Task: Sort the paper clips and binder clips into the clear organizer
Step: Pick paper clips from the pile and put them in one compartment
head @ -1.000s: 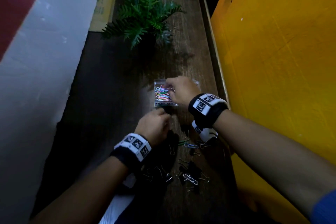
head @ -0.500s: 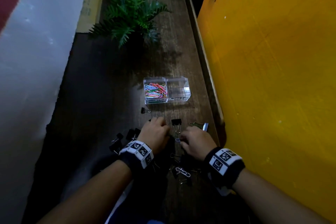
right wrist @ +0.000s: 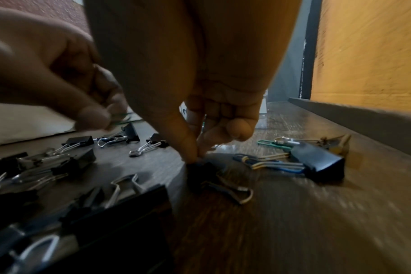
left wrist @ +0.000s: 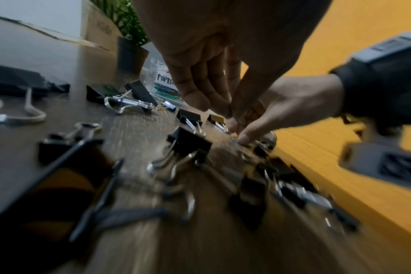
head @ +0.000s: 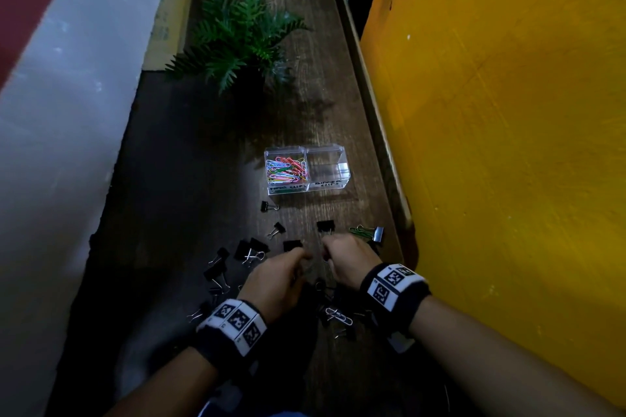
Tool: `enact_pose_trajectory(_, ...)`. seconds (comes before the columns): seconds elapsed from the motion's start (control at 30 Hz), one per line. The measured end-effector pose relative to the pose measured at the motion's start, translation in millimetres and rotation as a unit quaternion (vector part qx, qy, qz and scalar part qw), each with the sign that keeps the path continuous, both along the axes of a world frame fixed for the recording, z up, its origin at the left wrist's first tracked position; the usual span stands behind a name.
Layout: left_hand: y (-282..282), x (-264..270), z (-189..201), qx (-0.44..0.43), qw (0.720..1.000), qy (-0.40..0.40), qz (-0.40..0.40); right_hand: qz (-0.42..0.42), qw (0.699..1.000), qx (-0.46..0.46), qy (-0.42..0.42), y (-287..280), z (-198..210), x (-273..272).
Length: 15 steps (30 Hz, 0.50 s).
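The clear organizer (head: 325, 184) stands mid-table; its left compartment holds colourful paper clips (head: 286, 167), and nothing shows in its right one. Several black binder clips (head: 252, 250) and a few paper clips lie scattered in front of it. My right hand (right wrist: 196, 157) reaches down into the pile, thumb and forefinger pinching a small black binder clip (right wrist: 200, 168) on the table. My left hand (right wrist: 101, 118) hovers just left of it and pinches a thin green paper clip (right wrist: 127, 119). In the head view both hands (head: 305, 256) (head: 325, 249) nearly touch.
A larger binder clip (head: 378, 234) and a green paper clip (head: 358, 231) lie by the table's right edge, against the yellow wall (head: 508, 145). A silver paper clip (head: 338, 315) lies near my right wrist. A potted fern (head: 244, 41) stands behind the organizer.
My right hand came back from the organizer's paper clip compartment to the pile near me. Both hands now work side by side among the clips; the left has lifted slightly.
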<state>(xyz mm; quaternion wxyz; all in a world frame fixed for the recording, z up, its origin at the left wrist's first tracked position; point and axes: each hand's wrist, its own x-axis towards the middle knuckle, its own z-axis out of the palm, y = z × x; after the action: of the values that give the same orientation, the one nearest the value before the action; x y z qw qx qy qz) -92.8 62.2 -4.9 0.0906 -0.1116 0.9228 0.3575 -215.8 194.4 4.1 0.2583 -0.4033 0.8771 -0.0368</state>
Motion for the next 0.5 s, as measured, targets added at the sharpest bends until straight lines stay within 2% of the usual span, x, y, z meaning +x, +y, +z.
enact_pose_trajectory(0.17, -10, -31, 5, -0.006, 0.998, 0.053, 0.021, -0.019, 1.000, -0.014, 0.000, 5, -5, 6)
enact_pose_trajectory(0.27, -17, -56, 9, -0.015, 0.999, 0.051, 0.004, -0.072, 0.994, -0.084, 0.002, 14, -3, 7)
enact_pose_trajectory(0.4, -15, -84, 14, -0.012, 0.999, 0.047, -0.015, -0.251, 0.941, -0.225, 0.026, 42, 14, -4)
enact_pose_trajectory(0.5, -5, -103, 16, -0.013, 0.998, 0.041, -0.042, -0.374, 0.890, -0.260, 0.015, 71, 30, -9)
